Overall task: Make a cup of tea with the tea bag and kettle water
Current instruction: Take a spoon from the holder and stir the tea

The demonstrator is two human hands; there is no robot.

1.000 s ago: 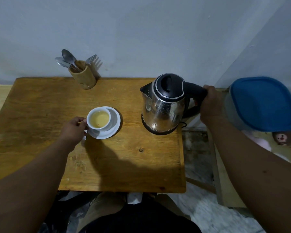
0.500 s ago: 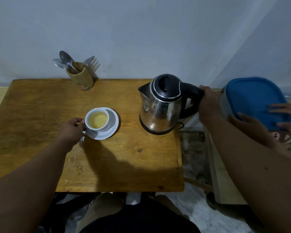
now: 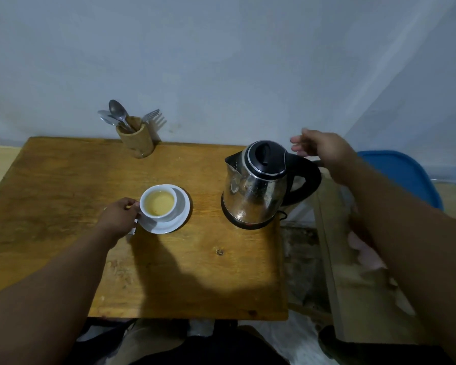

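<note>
The cup [image 3: 159,204] of pale yellow tea stands on a white saucer [image 3: 178,219] on the wooden table [image 3: 63,185], left of the steel kettle [image 3: 256,188]. The left hand [image 3: 117,216] grips the cup at its left side, fingers closed on it. The right hand [image 3: 324,150] hangs above and just right of the kettle's black handle, fingers spread and holding nothing. A wooden holder [image 3: 136,139] with spoons and a fork stands at the far edge.
</note>
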